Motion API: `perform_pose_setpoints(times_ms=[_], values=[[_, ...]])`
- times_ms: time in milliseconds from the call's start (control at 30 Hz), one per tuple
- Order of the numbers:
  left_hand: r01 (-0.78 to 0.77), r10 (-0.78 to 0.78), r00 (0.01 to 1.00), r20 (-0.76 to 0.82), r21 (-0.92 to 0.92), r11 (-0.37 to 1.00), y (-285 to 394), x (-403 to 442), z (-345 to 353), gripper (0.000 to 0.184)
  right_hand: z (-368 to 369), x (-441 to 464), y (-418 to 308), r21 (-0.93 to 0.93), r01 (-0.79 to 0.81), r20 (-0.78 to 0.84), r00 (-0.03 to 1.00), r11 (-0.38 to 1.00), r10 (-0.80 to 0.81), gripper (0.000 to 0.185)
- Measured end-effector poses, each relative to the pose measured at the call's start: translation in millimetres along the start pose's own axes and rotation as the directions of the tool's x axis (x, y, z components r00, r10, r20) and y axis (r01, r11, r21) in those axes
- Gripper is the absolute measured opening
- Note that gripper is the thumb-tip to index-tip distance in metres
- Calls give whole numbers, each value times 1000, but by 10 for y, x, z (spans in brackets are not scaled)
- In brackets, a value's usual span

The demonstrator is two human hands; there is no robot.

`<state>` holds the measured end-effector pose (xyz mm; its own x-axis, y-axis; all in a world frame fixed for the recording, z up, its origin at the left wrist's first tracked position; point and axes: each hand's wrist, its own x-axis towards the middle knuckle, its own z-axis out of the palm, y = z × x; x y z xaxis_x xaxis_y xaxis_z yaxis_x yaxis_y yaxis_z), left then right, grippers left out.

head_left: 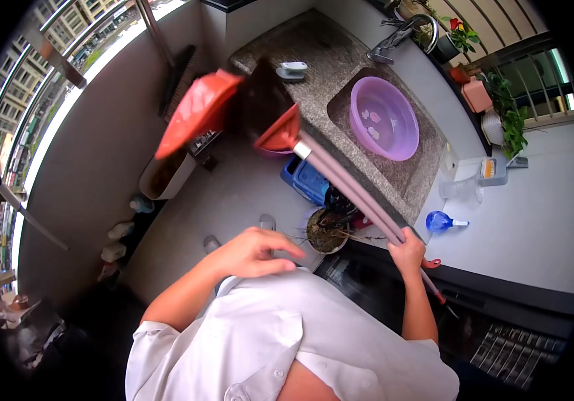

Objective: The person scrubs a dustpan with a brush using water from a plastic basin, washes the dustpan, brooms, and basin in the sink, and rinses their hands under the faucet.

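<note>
- Two pink handles [353,190], side by side, running slantwise along the counter's front edge.
- One right hand [407,254], its fingers wrapped firmly round the handles near their lower ends; a red hook [432,263] pokes out just beside it.
- One red broom [280,132], dark bristles upward and blurred, raised in front of the person near the counter's corner.
- One red dustpan [195,117], also raised, just left of the bristles; how it joins the handles cannot be told.
- One left hand [260,252], fingers loosely spread, in front of the shirt [253,347], well apart from the handles; its palm is hidden.
- One stone counter [327,50] with a sink; in the sink, one purple basin [410,142], flower shapes at its bottom.
- One grey-and-white brush [292,71] on the counter, near the bristles in view.
- One blue bottle [438,222], lying on the white ledge [520,234] right of the counter.
- One potted plant [327,230] on the floor, beside a blue bin [307,180].
</note>
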<state>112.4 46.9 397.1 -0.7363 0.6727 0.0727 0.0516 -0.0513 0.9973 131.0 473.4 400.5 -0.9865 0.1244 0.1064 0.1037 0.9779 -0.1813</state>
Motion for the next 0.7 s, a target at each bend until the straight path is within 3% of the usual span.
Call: perform_pose_setpoints(times_ms=[233, 367, 500, 600, 700], values=[[233, -214, 895, -391, -1, 973, -546, 241, 296, 26, -241, 715, 406, -13, -190, -52, 981, 982, 189, 30], [457, -410, 782, -469, -16, 890, -614, 705, 304, 26, -227, 1105, 580, 12, -241, -123, 963, 970, 241, 31], [507, -315, 784, -535, 259, 822, -811, 1187, 95, 34, 67, 1594, 640, -44, -285, -195, 942, 957, 272, 33], [295, 146, 805, -575, 602, 742, -1097, 1595, -287, 51, 624, 1980, 691, -53, -346, -205, 922, 937, 329, 35], [346, 200, 789, -581, 689, 637, -1159, 2111, -849, 73, 981, 2324, 606, -55, -386, -227, 903, 921, 365, 38]])
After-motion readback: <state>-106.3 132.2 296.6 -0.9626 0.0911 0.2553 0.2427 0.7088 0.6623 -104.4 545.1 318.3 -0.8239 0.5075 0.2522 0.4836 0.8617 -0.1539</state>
